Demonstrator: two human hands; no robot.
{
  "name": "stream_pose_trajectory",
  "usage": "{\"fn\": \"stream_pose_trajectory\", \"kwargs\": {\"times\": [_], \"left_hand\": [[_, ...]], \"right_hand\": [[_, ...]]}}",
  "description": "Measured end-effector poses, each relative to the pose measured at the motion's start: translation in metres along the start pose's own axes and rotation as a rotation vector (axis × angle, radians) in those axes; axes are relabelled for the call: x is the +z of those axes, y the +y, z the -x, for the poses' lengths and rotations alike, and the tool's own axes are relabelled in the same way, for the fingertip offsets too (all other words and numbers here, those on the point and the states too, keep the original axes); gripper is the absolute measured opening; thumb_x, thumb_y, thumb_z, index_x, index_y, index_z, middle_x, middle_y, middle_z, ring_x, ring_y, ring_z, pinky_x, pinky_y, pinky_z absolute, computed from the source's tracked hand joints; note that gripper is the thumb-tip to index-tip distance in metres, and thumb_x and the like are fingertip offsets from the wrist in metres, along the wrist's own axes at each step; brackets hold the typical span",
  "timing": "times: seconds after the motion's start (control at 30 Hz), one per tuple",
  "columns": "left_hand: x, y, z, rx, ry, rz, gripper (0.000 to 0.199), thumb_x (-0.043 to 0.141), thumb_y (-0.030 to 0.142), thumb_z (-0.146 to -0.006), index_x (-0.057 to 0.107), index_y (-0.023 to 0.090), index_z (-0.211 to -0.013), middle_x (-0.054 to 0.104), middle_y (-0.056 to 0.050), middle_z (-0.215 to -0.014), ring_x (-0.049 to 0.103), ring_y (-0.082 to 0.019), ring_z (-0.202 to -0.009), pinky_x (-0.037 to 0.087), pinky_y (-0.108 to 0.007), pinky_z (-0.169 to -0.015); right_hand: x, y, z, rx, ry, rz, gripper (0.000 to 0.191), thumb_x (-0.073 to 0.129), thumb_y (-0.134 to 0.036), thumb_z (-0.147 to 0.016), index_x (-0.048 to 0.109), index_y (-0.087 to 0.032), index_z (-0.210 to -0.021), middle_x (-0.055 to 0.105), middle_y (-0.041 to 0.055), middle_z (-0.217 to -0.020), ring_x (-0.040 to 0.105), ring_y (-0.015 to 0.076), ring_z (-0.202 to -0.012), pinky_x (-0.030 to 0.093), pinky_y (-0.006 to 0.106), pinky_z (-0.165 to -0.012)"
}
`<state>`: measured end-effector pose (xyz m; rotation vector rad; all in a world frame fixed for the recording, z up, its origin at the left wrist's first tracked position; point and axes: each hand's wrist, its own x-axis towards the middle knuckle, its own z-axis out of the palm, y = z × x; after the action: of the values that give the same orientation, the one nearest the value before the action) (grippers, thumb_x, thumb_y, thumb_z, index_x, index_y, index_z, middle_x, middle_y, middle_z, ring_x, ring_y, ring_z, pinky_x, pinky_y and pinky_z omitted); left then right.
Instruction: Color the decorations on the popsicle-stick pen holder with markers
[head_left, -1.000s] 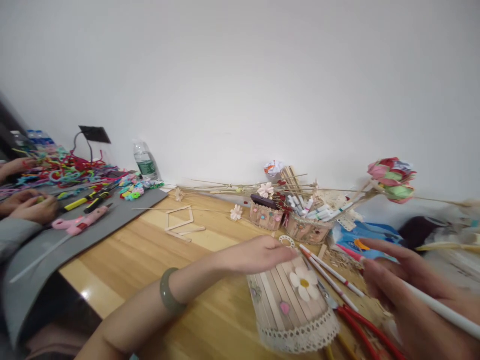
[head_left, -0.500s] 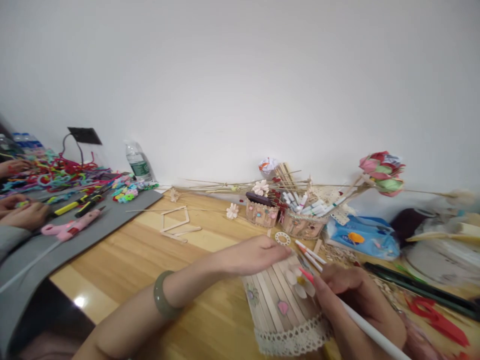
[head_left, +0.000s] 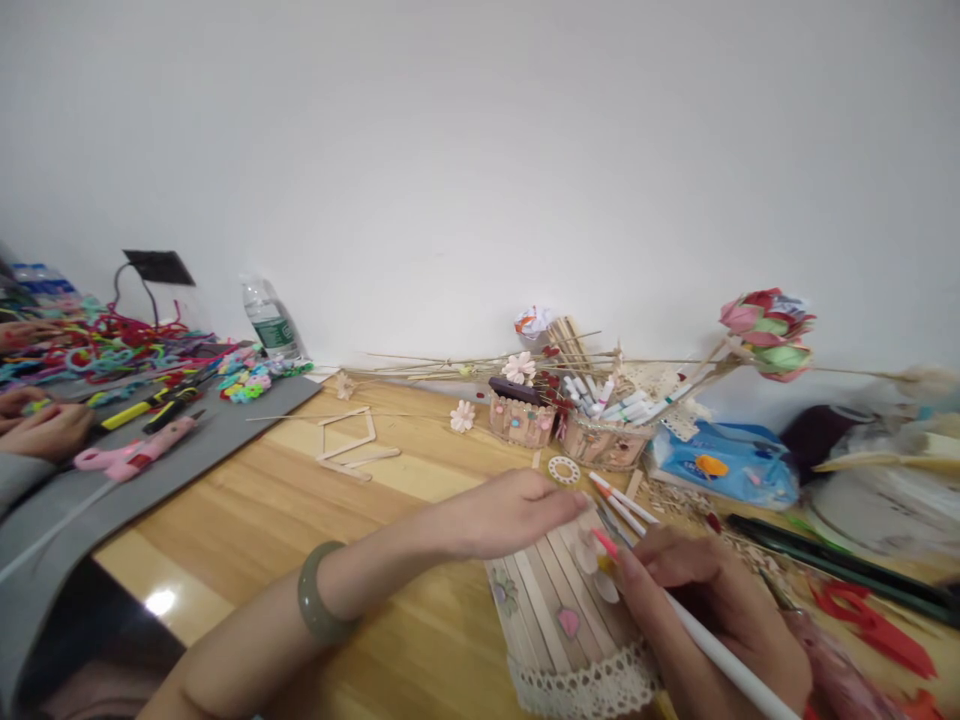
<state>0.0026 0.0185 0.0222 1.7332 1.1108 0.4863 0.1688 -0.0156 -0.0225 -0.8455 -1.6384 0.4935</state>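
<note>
A craft piece made of wooden sticks [head_left: 551,590], with a lace band [head_left: 581,685] along its near edge, is tilted in front of me. My left hand [head_left: 517,512], a green bangle on its wrist, grips the far edge of it, thumb on top. In my right hand [head_left: 705,610] is a white marker [head_left: 724,655], its pink tip end over a pale flower [head_left: 592,565] with a yellow centre. A pink heart [head_left: 568,622] and a greenish drawn flower [head_left: 504,590] also decorate the sticks. My right fingers partly hide the flower.
Two decorated stick boxes [head_left: 521,420] stand by the wall, one full of markers [head_left: 619,408]. A wipes pack [head_left: 724,465] and red scissors [head_left: 874,625] lie right. At left are a pink glue gun [head_left: 135,455], bottle [head_left: 270,320] and a co-worker's hands [head_left: 45,425].
My right hand and the marker tip have shifted slightly left and up over the flower, covering more of it. My left hand still grips the craft piece.
</note>
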Motion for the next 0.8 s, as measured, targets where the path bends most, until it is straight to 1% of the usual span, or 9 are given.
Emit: {"fn": "stream_pose_trajectory", "kwargs": {"times": [0.13, 0.23, 0.33, 0.47, 0.57, 0.63, 0.7, 0.8], "left_hand": [[0.0003, 0.0010, 0.0004, 0.004, 0.006, -0.013, 0.040, 0.033, 0.043, -0.087, 0.040, 0.016, -0.058, 0.036, 0.004, -0.058, 0.036, -0.010, -0.056, 0.032, -0.021, -0.051], [0.0007, 0.0025, 0.0007, -0.001, -0.003, 0.008, 0.039, 0.034, 0.042, -0.087, 0.043, 0.016, -0.060, 0.039, 0.003, -0.061, 0.038, -0.010, -0.058, 0.034, -0.021, -0.053], [0.0008, 0.0037, 0.0007, -0.035, -0.016, 0.035, 0.039, 0.034, 0.041, -0.088, 0.046, 0.015, -0.062, 0.042, 0.002, -0.063, 0.041, -0.011, -0.060, 0.034, -0.021, -0.053], [0.0009, 0.0034, 0.0002, -0.025, -0.011, 0.014, 0.039, 0.033, 0.041, -0.088, 0.045, 0.015, -0.061, 0.041, 0.002, -0.062, 0.040, -0.011, -0.059, 0.034, -0.021, -0.052], [0.0009, 0.0024, -0.0001, -0.024, -0.005, -0.003, 0.040, 0.033, 0.042, -0.087, 0.045, 0.015, -0.060, 0.040, 0.002, -0.060, 0.040, -0.011, -0.059, 0.033, -0.021, -0.051], [0.0007, 0.0023, -0.0002, -0.029, -0.008, -0.002, 0.040, 0.033, 0.042, -0.087, 0.046, 0.015, -0.062, 0.039, 0.002, -0.060, 0.040, -0.011, -0.059, 0.034, -0.021, -0.052], [0.0004, 0.0028, 0.0001, -0.027, -0.009, -0.004, 0.040, 0.033, 0.042, -0.087, 0.047, 0.015, -0.062, 0.039, 0.002, -0.060, 0.041, -0.011, -0.060, 0.034, -0.022, -0.052], [0.0002, 0.0040, 0.0010, -0.037, -0.009, -0.010, 0.040, 0.033, 0.042, -0.087, 0.047, 0.015, -0.062, 0.041, 0.001, -0.060, 0.042, -0.012, -0.060, 0.034, -0.021, -0.052]], "right_hand": [[0.0000, -0.0001, 0.0003, 0.035, -0.012, -0.009, 0.021, 0.060, -0.014, -0.077, 0.045, -0.024, -0.066, 0.052, -0.0047, -0.061, 0.050, 0.0117, -0.053, 0.042, 0.024, -0.049], [-0.0003, -0.0024, 0.0001, 0.016, -0.014, -0.018, 0.022, 0.061, -0.014, -0.077, 0.045, -0.024, -0.064, 0.052, -0.0044, -0.060, 0.050, 0.0115, -0.053, 0.042, 0.023, -0.048], [-0.0005, -0.0049, -0.0003, 0.000, -0.002, -0.040, 0.023, 0.061, -0.011, -0.075, 0.045, -0.024, -0.064, 0.053, -0.0045, -0.059, 0.050, 0.0110, -0.052, 0.042, 0.022, -0.048], [-0.0002, -0.0063, -0.0007, -0.001, -0.010, -0.030, 0.022, 0.060, -0.011, -0.076, 0.046, -0.024, -0.065, 0.054, -0.0046, -0.060, 0.052, 0.0111, -0.053, 0.044, 0.022, -0.050], [-0.0007, -0.0073, -0.0006, -0.001, -0.038, -0.027, 0.024, 0.060, -0.012, -0.076, 0.044, -0.024, -0.063, 0.051, -0.0054, -0.057, 0.048, 0.0105, -0.049, 0.041, 0.021, -0.044], [-0.0014, -0.0083, -0.0010, 0.005, -0.033, -0.015, 0.025, 0.060, -0.012, -0.075, 0.042, -0.024, -0.062, 0.049, -0.0061, -0.055, 0.045, 0.0095, -0.046, 0.039, 0.020, -0.042], [-0.0018, -0.0091, -0.0020, 0.000, -0.021, -0.008, 0.026, 0.059, -0.010, -0.075, 0.041, -0.023, -0.062, 0.049, -0.0067, -0.056, 0.045, 0.0086, -0.047, 0.039, 0.019, -0.043], [-0.0013, -0.0094, -0.0042, -0.015, -0.041, -0.007, 0.024, 0.058, -0.008, -0.075, 0.042, -0.023, -0.064, 0.050, -0.0073, -0.058, 0.048, 0.0082, -0.051, 0.042, 0.018, -0.049]]}}
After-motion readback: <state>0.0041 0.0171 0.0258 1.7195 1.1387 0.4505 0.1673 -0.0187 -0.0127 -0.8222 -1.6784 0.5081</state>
